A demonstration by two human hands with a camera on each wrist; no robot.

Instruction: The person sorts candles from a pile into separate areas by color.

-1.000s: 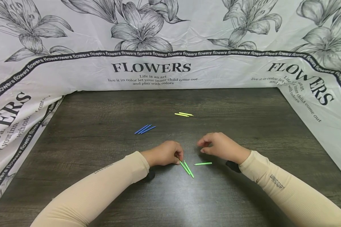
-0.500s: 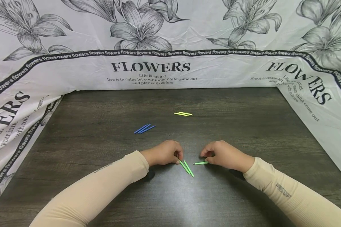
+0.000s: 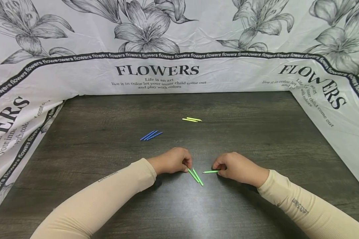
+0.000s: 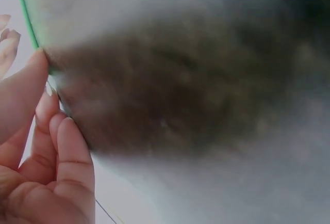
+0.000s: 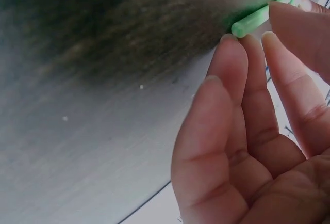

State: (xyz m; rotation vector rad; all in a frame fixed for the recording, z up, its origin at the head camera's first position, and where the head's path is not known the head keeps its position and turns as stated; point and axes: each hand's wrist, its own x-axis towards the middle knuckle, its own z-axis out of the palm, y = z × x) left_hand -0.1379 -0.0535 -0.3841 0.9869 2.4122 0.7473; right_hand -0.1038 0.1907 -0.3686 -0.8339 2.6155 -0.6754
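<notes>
In the head view, my left hand (image 3: 174,160) pinches the upper end of a thin green stick, likely a candle (image 3: 192,175), between thumb and fingers. A second green candle (image 3: 198,177) lies close beside it on the table, slanting the same way. To the right, my right hand (image 3: 238,168) holds the right end of a third green candle (image 3: 210,172), which lies nearly level. The right wrist view shows that candle's rounded end (image 5: 250,24) by the thumb and fingertips. At the upper left of the left wrist view, a green candle (image 4: 28,20) meets the thumb tip.
Beyond the left hand, several blue candles (image 3: 151,135) lie together at a slant. Farther back are two yellow candles (image 3: 192,119), side by side. The dark wood-grain table (image 3: 107,113) is bordered at the back and sides by a white flower-printed cloth (image 3: 92,76).
My right hand has come down and slightly right onto the third green candle, and its fingers have closed on that candle's right end. The left hand stays in place with its candle.
</notes>
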